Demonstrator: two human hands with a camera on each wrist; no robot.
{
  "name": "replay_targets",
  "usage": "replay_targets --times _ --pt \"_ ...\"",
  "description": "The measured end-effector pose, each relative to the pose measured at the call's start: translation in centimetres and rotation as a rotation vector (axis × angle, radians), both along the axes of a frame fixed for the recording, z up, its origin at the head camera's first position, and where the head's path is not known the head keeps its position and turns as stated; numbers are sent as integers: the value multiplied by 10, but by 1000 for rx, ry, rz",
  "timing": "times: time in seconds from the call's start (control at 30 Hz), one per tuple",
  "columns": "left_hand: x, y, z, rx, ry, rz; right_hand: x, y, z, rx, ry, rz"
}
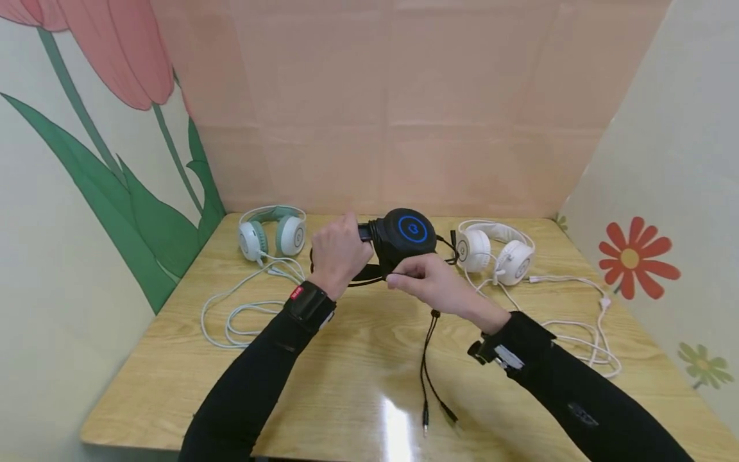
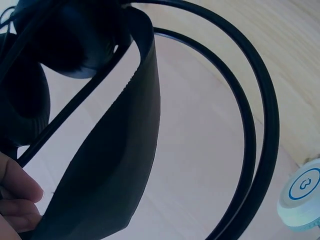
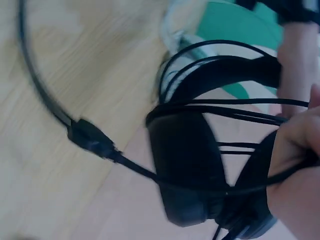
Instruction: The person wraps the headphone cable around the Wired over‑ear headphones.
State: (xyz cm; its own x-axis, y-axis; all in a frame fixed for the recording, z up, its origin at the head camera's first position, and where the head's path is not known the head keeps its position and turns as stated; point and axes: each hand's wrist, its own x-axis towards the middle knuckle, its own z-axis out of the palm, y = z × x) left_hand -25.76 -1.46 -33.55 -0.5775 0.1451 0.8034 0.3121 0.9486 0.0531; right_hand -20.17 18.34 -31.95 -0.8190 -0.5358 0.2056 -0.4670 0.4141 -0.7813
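- One pair of black headphones [image 1: 404, 240], held up above the desk [image 1: 323, 398], not resting on it.
- Left grip [image 1: 342, 250]: fingers curled about the headband [image 3: 220, 72]. Right grip [image 1: 428, 282]: thumb and forefinger pinched together on the black cable [image 3: 136, 166].
- Governing relation, as judged: the ear cups [image 3: 185, 155] lie to the right of the left grip, the long axis running roughly across the desk from headband to cups. Cable turns [image 1: 376, 239] lie around the headphones, between the left grip and the cup face. The right grip is the nearer to the cups, just below them in the head view.
- Loose end: a splitter [image 3: 92, 139] hangs clear, with two leads below it; one finishes in a plug [image 1: 425, 417], the other end is too blurred to classify.
- Markings: blue ring emblem [image 1: 412, 228] on the outer cup, no brand name legible. Red tag [image 1: 297, 292] on the left wrist strap, lettering too small to read. White label [image 1: 509, 357] on the right wrist strap and sleeve mark [image 1: 583, 414], both illegible.
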Motion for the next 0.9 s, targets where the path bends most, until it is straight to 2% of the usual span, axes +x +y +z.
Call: replay_targets --times 0.1,0.17,0.37,0.5,0.73,0.9 --pt "2 3 -4 -55 39 4 1 4 7 -115 -157 17" --pt "4 6 -6 -87 54 -3 2 6 11 -167 -224 27" --pt "8 13 -9 -115 69 -34 -1 10 19 -315 -347 106" --pt "9 16 -10 -130 102 -59 -3 14 24 -408 -378 134" --pt "12 22 -13 -206 146 -83 -1 15 41 -391 -340 134" --pt "15 24 -16 -222 143 -97 2 16 59 -243 -319 121"
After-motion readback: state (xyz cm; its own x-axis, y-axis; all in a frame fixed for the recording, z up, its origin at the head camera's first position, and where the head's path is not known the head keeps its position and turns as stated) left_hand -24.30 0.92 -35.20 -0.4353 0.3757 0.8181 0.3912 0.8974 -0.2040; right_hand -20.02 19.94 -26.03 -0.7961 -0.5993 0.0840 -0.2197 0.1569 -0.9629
